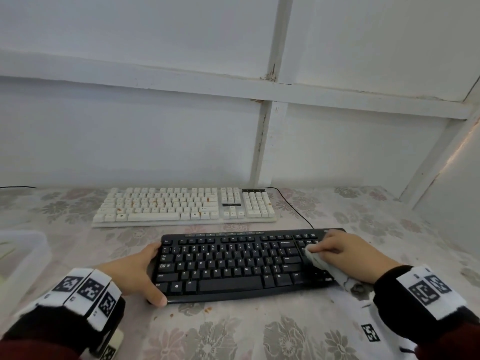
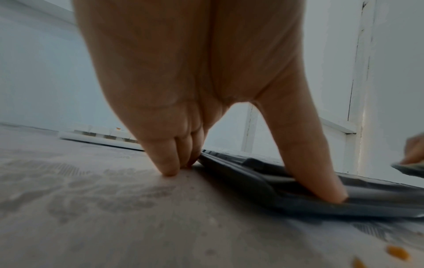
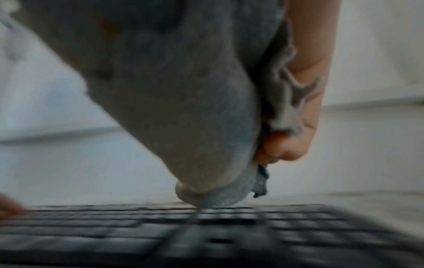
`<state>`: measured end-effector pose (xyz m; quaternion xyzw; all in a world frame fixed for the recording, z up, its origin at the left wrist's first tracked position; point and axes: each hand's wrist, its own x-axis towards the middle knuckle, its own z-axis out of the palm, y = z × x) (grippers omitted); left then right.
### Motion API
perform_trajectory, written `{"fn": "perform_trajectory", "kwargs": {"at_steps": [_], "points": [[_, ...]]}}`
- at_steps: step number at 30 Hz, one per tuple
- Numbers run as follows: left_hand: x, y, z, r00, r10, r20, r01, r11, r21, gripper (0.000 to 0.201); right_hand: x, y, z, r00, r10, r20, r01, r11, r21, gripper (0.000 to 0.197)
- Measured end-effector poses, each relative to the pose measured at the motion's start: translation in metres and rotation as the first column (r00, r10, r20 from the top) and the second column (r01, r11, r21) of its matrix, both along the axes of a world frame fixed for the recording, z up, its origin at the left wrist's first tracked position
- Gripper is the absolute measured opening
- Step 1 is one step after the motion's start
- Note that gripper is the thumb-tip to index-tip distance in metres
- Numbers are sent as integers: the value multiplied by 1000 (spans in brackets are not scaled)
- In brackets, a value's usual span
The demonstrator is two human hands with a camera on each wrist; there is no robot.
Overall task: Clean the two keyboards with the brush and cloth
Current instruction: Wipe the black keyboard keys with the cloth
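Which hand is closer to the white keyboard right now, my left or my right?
Neither is clearly nearer. The left hand grips the black keyboard's left end, below the white keyboard's left half; the right hand wipes with the cloth, below its right end.

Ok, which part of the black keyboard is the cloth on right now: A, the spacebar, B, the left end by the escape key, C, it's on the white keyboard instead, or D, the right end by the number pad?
D: the right hand presses the cloth on the right end of the black keyboard, while the left hand holds its left edge.
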<state>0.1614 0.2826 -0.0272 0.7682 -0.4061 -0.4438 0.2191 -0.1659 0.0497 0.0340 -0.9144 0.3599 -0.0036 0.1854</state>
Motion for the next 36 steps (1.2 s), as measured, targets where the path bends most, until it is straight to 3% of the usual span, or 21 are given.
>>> {"fn": "perform_trajectory", "kwargs": {"at_steps": [2,6,12,14,19,26,31,36], "points": [[-2,-1,2,1000,0,-5,0,1000,8,145,41,36,0,983,181,39,-183,983,28,25],[-1,1,4,999,-13,30,12,999,33,147,116,101,-8,880,469,71,-471,882,20,27],[-1,4,11,995,-64,80,62,998,25,145,179,142,-19,807,591,11,-590,807,-19,29],[-3,4,12,994,-66,85,63,997,38,147,187,146,-22,794,607,-25,-607,794,-11,30],[-1,1,8,995,-27,95,22,998,57,125,188,154,-23,826,554,-100,-560,827,-51,26],[2,3,7,996,-56,65,54,998,43,148,165,134,-26,863,496,-95,-503,862,-59,14],[1,2,5,999,-10,48,9,1000,24,120,127,106,-32,883,461,-81,-468,878,-98,22],[3,3,3,998,-44,37,43,998,42,148,86,78,-27,905,412,-106,-422,901,-97,26]]}}
